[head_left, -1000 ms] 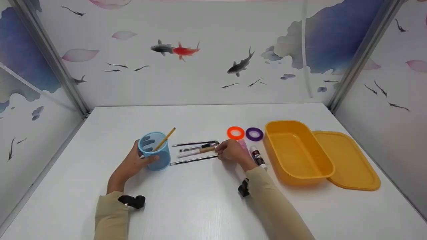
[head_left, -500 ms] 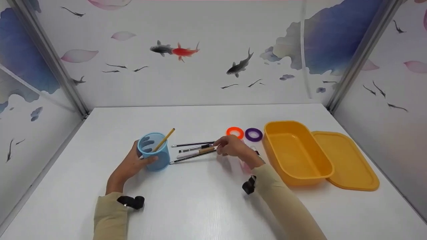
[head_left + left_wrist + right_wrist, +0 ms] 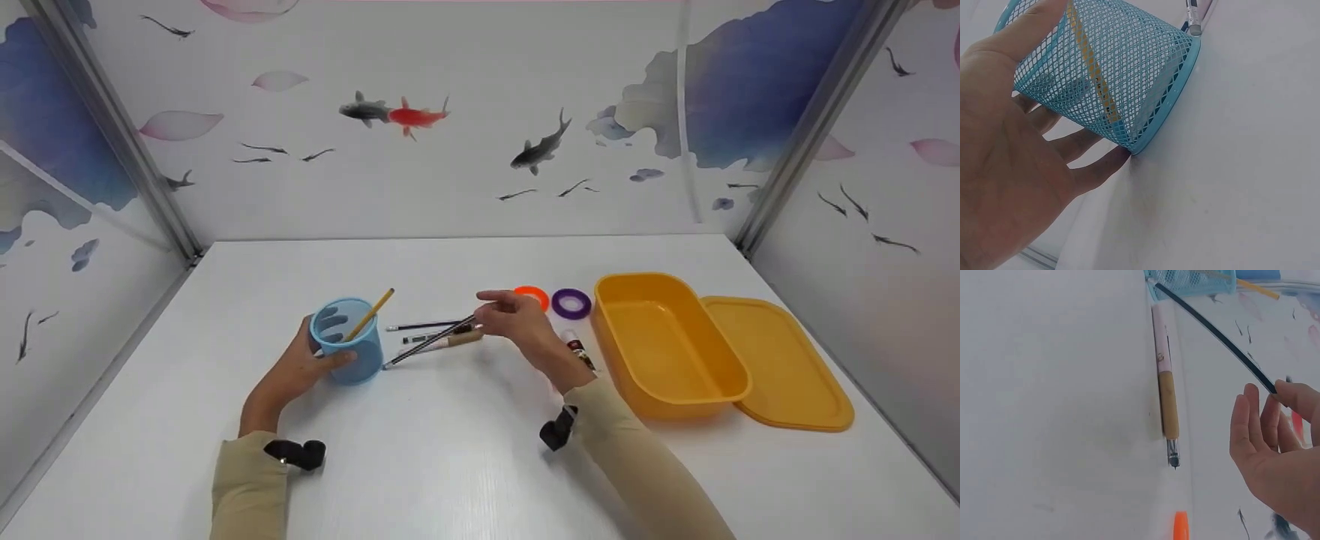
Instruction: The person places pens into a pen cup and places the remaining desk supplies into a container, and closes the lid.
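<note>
My left hand (image 3: 292, 373) holds a light-blue mesh pen cup (image 3: 365, 365) upright on the table, thumb on the near side and fingers round the far side. Inside it leans a yellow pencil (image 3: 380, 301). Between thumb and fingertips, my right hand (image 3: 521, 326) pinches one end of a dark striped pencil (image 3: 421, 346). That pencil slants up, its eraser end low beside the cup's base. Beneath it on the table are a purple-black pencil (image 3: 409, 326), a clear-and-black pen (image 3: 420, 338) and a pink-and-tan pen-like tool (image 3: 1168, 402).
Behind the right hand lie an orange ring (image 3: 537, 295) and a purple ring (image 3: 571, 304). A black-and-white tube (image 3: 576, 348) sits partly hidden by the right wrist. At right stands a yellow box (image 3: 652, 409), with its yellow lid (image 3: 795, 367) alongside. Printed walls surround the table.
My right hand has pinched the striped pencil's far end and raised it off the table, swinging it across the other pens. The left hand and cup have stayed put.
</note>
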`<state>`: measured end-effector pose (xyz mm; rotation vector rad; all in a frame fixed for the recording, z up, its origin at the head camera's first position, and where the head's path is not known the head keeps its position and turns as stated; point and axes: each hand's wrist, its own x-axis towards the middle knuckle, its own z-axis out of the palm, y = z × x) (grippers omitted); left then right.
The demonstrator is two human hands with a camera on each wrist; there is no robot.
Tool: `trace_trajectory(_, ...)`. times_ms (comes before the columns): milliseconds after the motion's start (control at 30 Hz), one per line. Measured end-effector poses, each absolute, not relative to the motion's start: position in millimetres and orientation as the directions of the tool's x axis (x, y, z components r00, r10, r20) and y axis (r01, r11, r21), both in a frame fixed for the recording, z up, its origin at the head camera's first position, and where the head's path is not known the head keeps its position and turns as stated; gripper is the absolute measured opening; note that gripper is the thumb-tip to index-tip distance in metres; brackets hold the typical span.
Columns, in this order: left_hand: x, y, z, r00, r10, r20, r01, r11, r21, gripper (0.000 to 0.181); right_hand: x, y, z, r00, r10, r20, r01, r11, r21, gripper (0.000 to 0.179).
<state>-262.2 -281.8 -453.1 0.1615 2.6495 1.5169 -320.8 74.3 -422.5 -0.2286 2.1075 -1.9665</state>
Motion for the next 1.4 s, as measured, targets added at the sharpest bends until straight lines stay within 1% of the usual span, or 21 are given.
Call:
trace_trajectory(133, -263, -281, -452, -0.991, 0.127, -0.033, 0.037, 0.511, 0.859, 0.099, -317, 70, -415, -0.969, -0.244, -0.039, 0.040, 0.001, -0.999, 0.033)
trace_trajectory(300, -264, -281, -452, -0.992, 0.123, -0.037, 0.032, 0.516, 0.856, 0.099, -314, 65, -408, -0.985, -0.174, 0.024, -0.008, -0.091, -0.996, 0.026)
trace_trajectory(433, -264, -281, -453, -0.993, 0.118, -0.031, 0.034, 0.511, 0.859, 0.098, -311, 64, -401, -0.992, -0.122, 0.043, -0.025, -0.145, -0.989, 0.021)
trace_trajectory(633, -263, -279, -452, -0.993, 0.112, -0.042, 0.023, 0.522, 0.853, 0.099, -308, 63, -387, -0.993, -0.111, 0.034, -0.011, -0.205, -0.979, 0.021)
trace_trajectory(767, -263, -280, -453, -0.992, 0.122, -0.027, 0.039, 0.505, 0.862, 0.099, -304, 59, -373, -0.992, -0.112, 0.059, -0.030, -0.247, -0.969, 0.020)
trace_trajectory(933, -264, -282, -455, -0.990, 0.138, 0.003, 0.067, 0.465, 0.883, 0.095, -298, 47, -358, -0.988, -0.097, 0.118, -0.089, -0.265, -0.960, 0.017)
trace_trajectory(1033, -264, -283, -455, -0.991, 0.136, 0.003, 0.066, 0.464, 0.884, 0.095, -296, 38, -355, -0.985, -0.100, 0.140, -0.110, -0.263, -0.959, 0.016)
trace_trajectory(1300, -264, -283, -456, -0.991, 0.133, 0.000, 0.065, 0.487, 0.871, 0.097, -294, 14, -357, -0.966, -0.136, 0.221, -0.203, -0.137, -0.970, 0.021)
trace_trajectory(1400, -264, -282, -455, -0.991, 0.134, -0.003, 0.064, 0.495, 0.866, 0.097, -293, 7, -359, -0.958, -0.152, 0.242, -0.227, -0.111, -0.968, 0.022)
